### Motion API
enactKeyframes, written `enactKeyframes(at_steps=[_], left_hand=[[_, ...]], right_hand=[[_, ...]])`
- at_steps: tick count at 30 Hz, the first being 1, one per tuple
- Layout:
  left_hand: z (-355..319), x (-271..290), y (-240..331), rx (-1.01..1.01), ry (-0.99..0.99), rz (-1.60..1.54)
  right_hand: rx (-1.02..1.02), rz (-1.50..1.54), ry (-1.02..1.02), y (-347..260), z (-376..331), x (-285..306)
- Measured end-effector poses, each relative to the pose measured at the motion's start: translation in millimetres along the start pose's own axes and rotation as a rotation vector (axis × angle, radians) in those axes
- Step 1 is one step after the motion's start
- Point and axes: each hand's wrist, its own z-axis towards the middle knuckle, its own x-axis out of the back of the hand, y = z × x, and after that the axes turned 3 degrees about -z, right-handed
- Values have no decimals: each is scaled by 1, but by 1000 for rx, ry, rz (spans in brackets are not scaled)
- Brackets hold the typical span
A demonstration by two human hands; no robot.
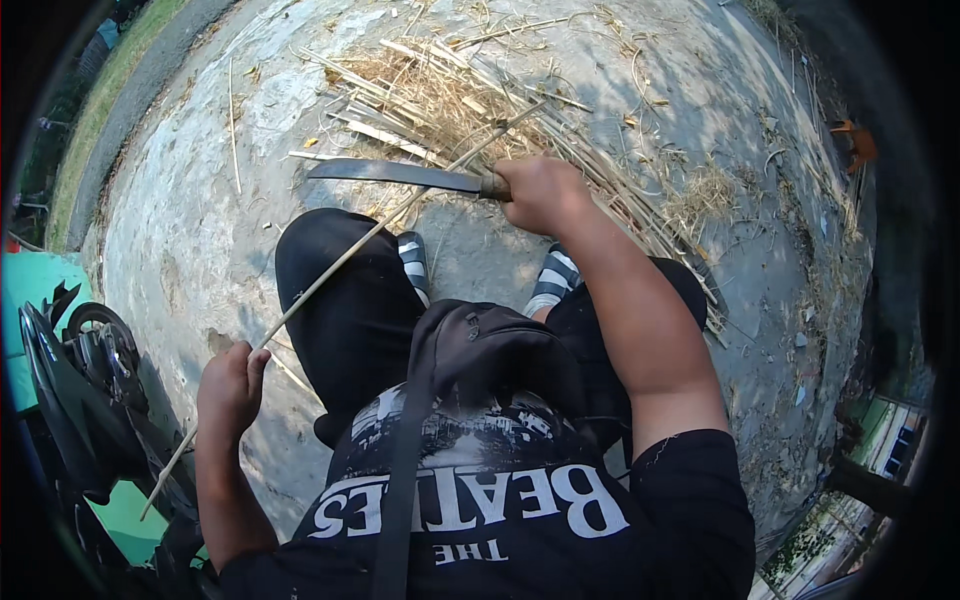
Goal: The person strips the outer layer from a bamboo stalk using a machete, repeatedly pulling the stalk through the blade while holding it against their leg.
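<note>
My left hand (pixel 231 386) grips a long thin bamboo stick (pixel 352 248) near its lower end; the stick runs up and to the right across my left knee. My right hand (pixel 540 192) is closed on the handle of a large dark-bladed knife (pixel 395 174), held level with the blade pointing left. The blade lies across the stick near its upper part. Both hands are above my knees, and my striped sandals (pixel 414 262) show between them.
A heap of split bamboo strips and dry shavings (pixel 450 100) lies on the concrete ground (pixel 190 220) ahead. A motorcycle (pixel 85 380) stands at my left. A black bag (pixel 480 340) hangs at my chest. Grass edges the far left.
</note>
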Motion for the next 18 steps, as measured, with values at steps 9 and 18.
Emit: enactKeyframes(at_steps=[9, 18], left_hand=[[4, 10, 0, 72, -82, 72], [-9, 40, -12, 42, -127, 178]], right_hand=[[-268, 144, -16, 37, 9, -15], [-224, 62, 44, 47, 8, -28]])
